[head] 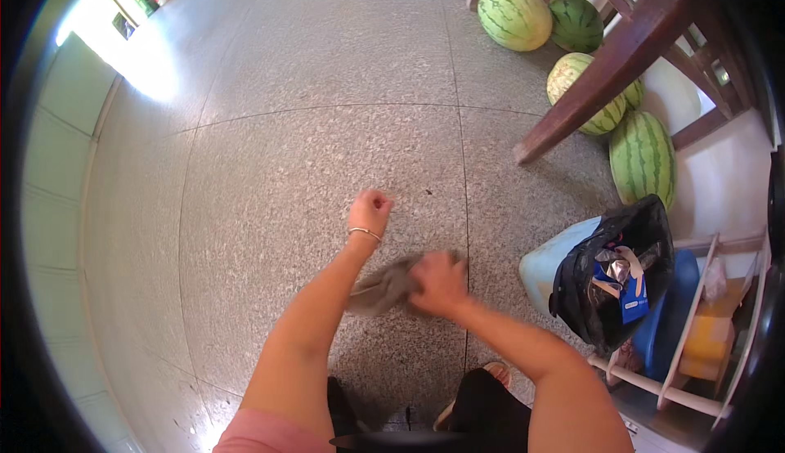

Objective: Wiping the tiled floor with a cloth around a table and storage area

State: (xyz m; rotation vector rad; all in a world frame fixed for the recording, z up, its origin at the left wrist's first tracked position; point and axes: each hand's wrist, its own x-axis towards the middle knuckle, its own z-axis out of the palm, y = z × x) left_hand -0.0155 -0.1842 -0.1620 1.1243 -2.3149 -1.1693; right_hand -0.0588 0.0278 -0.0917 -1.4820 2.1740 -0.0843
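Note:
My left hand (370,212), with a thin bracelet at the wrist, is held out ahead of me above the speckled stone floor (319,165). Its fingers are curled in, and nothing clear shows between them. Closer to my body, my right hand (439,282) grips a grey-brown cloth (387,287). The cloth is bunched up and stretches left from the fingers, passing close to my left forearm. Hand and cloth are both blurred, so I cannot tell whether the cloth touches the floor. A small dark speck (428,192) lies right of my left hand.
A bin with a black liner (570,293) holds rubbish at the right. Beside it stands a rack (662,391). Several watermelons, one striped upright (643,158), lie near a wooden furniture leg (589,91). Pale green tiles (55,207) line the left wall.

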